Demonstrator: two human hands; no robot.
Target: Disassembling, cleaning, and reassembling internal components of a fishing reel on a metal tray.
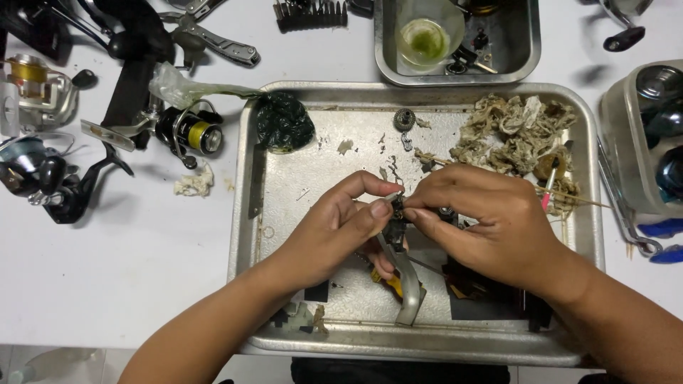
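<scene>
A white table (pixel 128 249) carries a large, scratched rectangular steel tray (pixel 284 213), crowded round by fishing reels (pixel 188 131), folding pliers (pixel 213 39) and a smaller steel tray (pixel 526 60). Over the big tray's middle, the left hand (pixel 334 231) and right hand (pixel 491 220) meet, fingertips pinching a small dark metal reel part (pixel 396 210) from both sides – its silver curved stem (pixel 409 284) hangs toward the near rim. Soiled tissue wads (pixel 516 131) fill the far right corner; the left half lies barer –
</scene>
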